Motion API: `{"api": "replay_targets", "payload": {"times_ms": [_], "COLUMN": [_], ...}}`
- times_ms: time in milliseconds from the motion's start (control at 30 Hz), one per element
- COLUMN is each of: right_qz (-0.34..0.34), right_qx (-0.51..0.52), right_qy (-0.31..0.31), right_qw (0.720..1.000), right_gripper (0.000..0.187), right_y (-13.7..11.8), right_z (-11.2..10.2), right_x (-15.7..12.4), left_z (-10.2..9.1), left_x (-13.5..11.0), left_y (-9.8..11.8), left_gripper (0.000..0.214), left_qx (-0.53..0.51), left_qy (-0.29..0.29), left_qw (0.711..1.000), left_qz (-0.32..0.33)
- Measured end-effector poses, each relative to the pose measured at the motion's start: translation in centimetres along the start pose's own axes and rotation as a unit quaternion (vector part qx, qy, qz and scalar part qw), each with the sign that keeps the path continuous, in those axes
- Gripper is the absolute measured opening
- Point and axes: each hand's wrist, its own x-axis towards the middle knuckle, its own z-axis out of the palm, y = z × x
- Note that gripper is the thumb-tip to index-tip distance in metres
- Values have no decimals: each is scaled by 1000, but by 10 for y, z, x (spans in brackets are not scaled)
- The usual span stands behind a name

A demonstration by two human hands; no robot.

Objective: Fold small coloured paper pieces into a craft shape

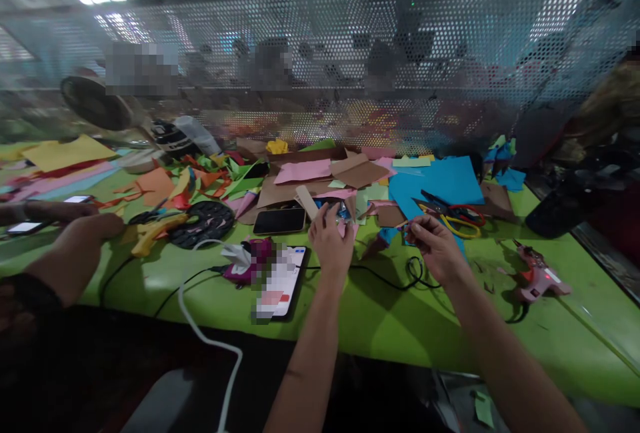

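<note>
My left hand (333, 239) reaches over the paper pile, its fingers apart and curved at a clear plastic bag (343, 211) with small blue items inside. Whether the fingertips touch the bag cannot be told. My right hand (437, 249) is closed in a pinch on a small folded piece of blue paper (388, 235) with darker parts. Its exact shape is blurred. Yellow-handled scissors (460, 225) and a red-handled pair (473, 213) lie just beyond my right hand. A sheet of blue paper (440, 183) is spread behind them.
A pink glue gun (543, 276) stands at right, a yellow glue gun (156, 233) at left. A phone (285, 286), a dark phone (279, 221), a tissue pack (247, 261) and black cables lie on the green table (400, 326). Another person's hand (103, 225) is at left.
</note>
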Motion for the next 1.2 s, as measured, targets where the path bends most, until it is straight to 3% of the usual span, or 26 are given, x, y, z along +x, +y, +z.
{"api": "replay_targets", "payload": {"times_ms": [433, 733, 967, 1200], "right_qz": [10, 36, 7, -52], "right_qx": [-28, -42, -121, -256], "right_qy": [-25, -54, -83, -69], "right_qw": [999, 997, 989, 963], "right_gripper": [35, 33, 28, 34], "right_y": [-2, 2, 11, 7], "right_z": [3, 6, 2, 6], "right_x": [-4, -6, -3, -5], "left_z": [0, -1, 0, 6], "left_x": [-7, -28, -29, -28], "left_y": [11, 43, 43, 35], "left_gripper": [33, 21, 13, 7], "left_qx": [-146, -339, -323, -248], "left_qy": [-24, -130, -106, -64], "left_qw": [988, 921, 929, 948], "left_qz": [49, 139, 145, 187]}}
